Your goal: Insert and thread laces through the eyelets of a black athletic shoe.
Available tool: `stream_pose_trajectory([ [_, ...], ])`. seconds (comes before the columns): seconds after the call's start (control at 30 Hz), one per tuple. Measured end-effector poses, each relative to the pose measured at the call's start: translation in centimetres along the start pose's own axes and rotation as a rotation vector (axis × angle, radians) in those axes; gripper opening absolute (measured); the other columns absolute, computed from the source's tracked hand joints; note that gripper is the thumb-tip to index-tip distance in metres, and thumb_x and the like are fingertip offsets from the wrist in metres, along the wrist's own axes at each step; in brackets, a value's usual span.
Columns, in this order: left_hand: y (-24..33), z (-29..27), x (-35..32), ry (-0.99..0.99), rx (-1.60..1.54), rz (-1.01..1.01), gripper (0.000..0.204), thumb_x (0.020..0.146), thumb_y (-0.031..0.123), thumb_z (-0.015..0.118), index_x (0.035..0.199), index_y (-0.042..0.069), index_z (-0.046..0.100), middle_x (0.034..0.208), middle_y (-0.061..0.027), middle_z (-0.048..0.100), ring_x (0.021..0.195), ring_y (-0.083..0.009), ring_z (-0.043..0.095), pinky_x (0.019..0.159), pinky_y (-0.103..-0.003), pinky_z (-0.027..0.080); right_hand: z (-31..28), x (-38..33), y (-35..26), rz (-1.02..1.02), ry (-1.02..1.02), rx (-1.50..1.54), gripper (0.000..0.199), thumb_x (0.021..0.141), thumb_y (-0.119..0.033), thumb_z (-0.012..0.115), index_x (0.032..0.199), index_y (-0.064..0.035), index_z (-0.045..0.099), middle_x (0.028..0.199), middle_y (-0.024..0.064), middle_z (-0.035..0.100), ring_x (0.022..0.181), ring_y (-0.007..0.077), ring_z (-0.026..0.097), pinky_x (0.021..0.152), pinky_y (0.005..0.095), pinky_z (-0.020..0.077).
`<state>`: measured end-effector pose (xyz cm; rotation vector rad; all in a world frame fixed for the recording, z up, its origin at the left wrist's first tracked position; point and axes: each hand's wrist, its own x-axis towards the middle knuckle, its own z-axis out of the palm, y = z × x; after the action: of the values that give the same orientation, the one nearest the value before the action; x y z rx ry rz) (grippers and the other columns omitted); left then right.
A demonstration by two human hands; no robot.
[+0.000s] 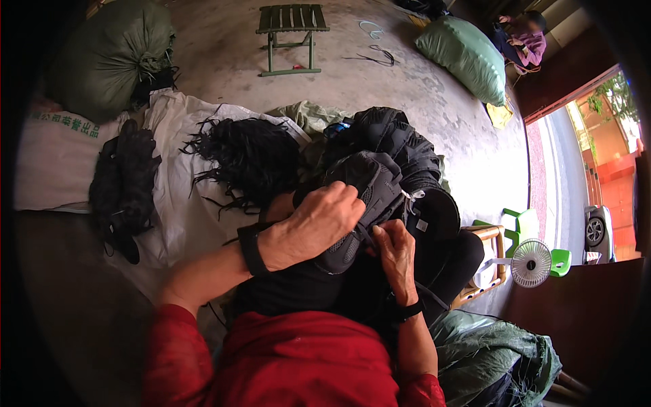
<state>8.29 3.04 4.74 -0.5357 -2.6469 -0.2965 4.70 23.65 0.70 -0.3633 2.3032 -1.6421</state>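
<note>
Both hands tight on shoe upper, loose laces close by

Mesh shoe upper (377, 182), dark grey/blk, sits across the lap, btwn & under the hands. L hand (324, 220) above it, fingers curled into a fist; can't tell what's inside, fingertips hidden. R hand (396, 252) just to the right, thumb + index closed tog., apparently pinching a dark lace (363, 236) against the upper; exact contact too dark to confirm.

Stack of blk uppers (383, 136) right behind, touching or nearly so. Tangled lace pile (254, 159) to the left, on white sheet (178, 210); another blk bundle (125, 180) further left.

Risks, my read: upper has only lap + hands under it, so if R pinch slips, it could slide or twist. Dark lace on dark mesh = low contrast, so a wrong eyelet or crossed strand is easy to miss. Uneven pull btwn hands could leave lace ends unequal. Stack leans close; an elbow or knee bump might topple it. Pile's a snarl, so tugging one strand could drag others along.
</note>
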Motion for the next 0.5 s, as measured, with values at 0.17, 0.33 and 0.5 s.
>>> stream_pose_trajectory([
  [0.17, -1.2, -0.1, 1.2, -0.087, 0.054, 0.235, 0.005, 0.077, 0.012, 0.060, 0.076, 0.008, 0.057, 0.086, -0.0069, 0.053, 0.086, -0.0199, 0.055, 0.075, -0.030, 0.050, -0.3, -0.1, -1.1, -0.033, 0.020, -0.275, 0.014, 0.089, -0.012, 0.069, 0.087, -0.0020, 0.059, 0.079, 0.0085, 0.061, 0.069, 0.0166, 0.063, 0.060, 0.0315, 0.0510],
  [0.33, -3.9, -1.2, 2.2, -0.067, -0.055, 0.464, 0.005, 0.077, 0.013, 0.061, 0.076, 0.008, 0.062, 0.111, -0.0099, 0.060, 0.119, -0.0270, 0.053, 0.097, -0.042, 0.045, -0.7, 0.7, -2.4, -0.677, 0.117, -0.850, 0.020, 0.075, -0.010, 0.074, 0.092, -0.0078, 0.064, 0.128, 0.0136, 0.054, 0.118, 0.0348, 0.054, 0.091, 0.0420, 0.0468],
  [0.5, -5.0, -1.4, 2.9, -0.207, -0.106, 0.581, 0.007, 0.080, 0.013, 0.061, 0.074, 0.009, 0.060, 0.096, -0.0037, 0.061, 0.117, -0.0214, 0.055, 0.103, -0.044, 0.043, -3.3, 2.2, -3.3, -0.697, -0.201, -0.865, 0.030, 0.075, -0.014, 0.074, 0.102, -0.0085, 0.061, 0.119, 0.0108, 0.058, 0.108, 0.0321, 0.058, 0.088, 0.0448, 0.0456],
])
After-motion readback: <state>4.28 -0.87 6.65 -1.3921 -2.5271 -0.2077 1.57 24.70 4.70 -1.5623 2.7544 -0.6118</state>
